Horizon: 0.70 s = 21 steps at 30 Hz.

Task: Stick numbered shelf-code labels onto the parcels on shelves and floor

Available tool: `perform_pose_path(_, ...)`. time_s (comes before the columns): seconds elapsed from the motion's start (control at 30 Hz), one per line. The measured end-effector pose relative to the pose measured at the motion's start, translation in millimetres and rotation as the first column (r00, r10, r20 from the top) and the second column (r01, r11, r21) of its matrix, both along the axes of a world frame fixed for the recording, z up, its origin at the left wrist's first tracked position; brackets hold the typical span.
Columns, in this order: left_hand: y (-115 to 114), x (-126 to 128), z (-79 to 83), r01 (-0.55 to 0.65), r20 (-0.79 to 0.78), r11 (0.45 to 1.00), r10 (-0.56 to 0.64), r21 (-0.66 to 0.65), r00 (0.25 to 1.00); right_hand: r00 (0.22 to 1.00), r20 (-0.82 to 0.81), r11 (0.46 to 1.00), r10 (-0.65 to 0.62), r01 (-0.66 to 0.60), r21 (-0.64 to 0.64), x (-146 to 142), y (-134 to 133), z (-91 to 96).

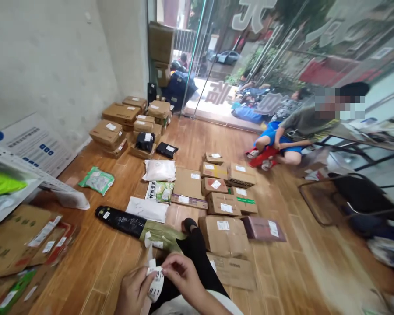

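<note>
A strip of white printed number labels (155, 288) hangs between my two hands, low in the view. My left hand (136, 283) is closed on the strip's left side. The thumb and forefinger of my right hand (181, 272) pinch its upper right edge. One label reads "011"; fingers partly cover another. Just beyond the hands lies a long parcel in black and olive plastic (126, 222). My outstretched leg (197, 256) in black trousers reaches beside it.
Several cardboard boxes (223, 236) stand right of my leg, with more stacked by the wall (110, 133). A green-and-clear bag (98, 180) lies left. A person (311, 120) sits at the right near the glass door. Flat parcels (22, 240) fill the lower left; a black chair (367, 197) stands right.
</note>
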<state>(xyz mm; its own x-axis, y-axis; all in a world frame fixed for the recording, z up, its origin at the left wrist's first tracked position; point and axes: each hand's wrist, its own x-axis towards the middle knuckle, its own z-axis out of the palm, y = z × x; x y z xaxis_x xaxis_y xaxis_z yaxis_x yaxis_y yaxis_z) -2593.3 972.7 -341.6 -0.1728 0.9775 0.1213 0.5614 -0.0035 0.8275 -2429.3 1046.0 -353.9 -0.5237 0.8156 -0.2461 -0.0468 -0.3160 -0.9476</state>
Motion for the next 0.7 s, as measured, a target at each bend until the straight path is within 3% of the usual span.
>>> perform_pose_path(0.1, 14, 10, 2.2, 0.074, 0.0, 0.997, -0.074, 0.017, 0.997, 0.993, -0.088, 0.983, -0.079, 0.063, -0.173, 9, 6, -3.3)
perform_pose_path(0.17, 22, 20, 1.2, 0.119, 0.063, 0.993, -0.119, 0.001, 0.991, 0.989, -0.09, 0.972, -0.119, 0.098, -0.212, 13, 14, -6.0)
perform_pose_path(0.27, 37, 34, -2.9, 0.084, 0.146, 0.994, -0.073, -0.072, 0.987, 0.993, -0.022, 0.988, -0.114, 0.111, -0.109, 23, 35, -4.1)
perform_pose_path(0.37, 60, 44, -7.3, 0.039, 0.135, 0.989, -0.02, -0.141, 0.991, 0.998, 0.028, 0.998, -0.053, 0.053, 0.016, 35, 67, 0.3)
perform_pose_path(0.53, 126, 58, -17.5, -0.005, -0.004, 0.984, 0.004, -0.177, 1.0, 0.995, 0.049, 0.996, 0.082, -0.083, 0.019, 57, 152, -6.9)
perform_pose_path(0.7, 216, 95, -35.7, -0.242, -0.168, 0.945, 0.208, -0.218, 0.964, 0.966, 0.023, 0.958, 0.258, -0.253, -0.138, 77, 261, -45.5)
